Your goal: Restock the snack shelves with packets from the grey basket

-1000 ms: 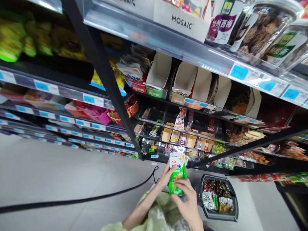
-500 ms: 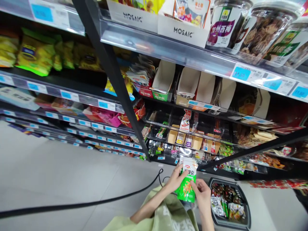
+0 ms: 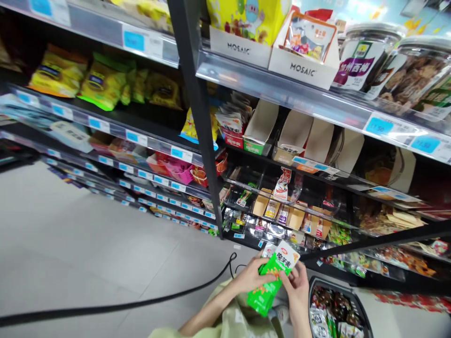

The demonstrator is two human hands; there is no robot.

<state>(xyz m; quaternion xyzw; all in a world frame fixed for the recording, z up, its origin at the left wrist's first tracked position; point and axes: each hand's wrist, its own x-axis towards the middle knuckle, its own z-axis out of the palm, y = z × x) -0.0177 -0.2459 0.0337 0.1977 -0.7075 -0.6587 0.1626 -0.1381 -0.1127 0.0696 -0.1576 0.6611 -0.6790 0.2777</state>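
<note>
Several green-and-white snack packets point(image 3: 265, 292) are stacked together in front of me, tilted with their white tops to the upper right. My left hand point(image 3: 254, 276) grips the stack from the left, its thumb across the front packet. On the right side, my right hand point(image 3: 295, 280) pinches the packets' edge with thumb and fingers. Part of another packet's white top shows behind the front one. Below and right of my right hand stands a dark basket point(image 3: 364, 305) holding several brown packs and white-and-green packets.
Shelves point(image 3: 246, 157) of snacks rise ahead, with an open green display box point(image 3: 259, 126) beside a red box of packets point(image 3: 232, 119). A black cable point(image 3: 141, 305) crosses the left side. Plastic tubs point(image 3: 369, 58) stand on the upper right shelf.
The packets have tilted, their tops swinging right and their lower ends left. Both hands still hold them. The view has shifted, so the shelves appear lower and further right.
</note>
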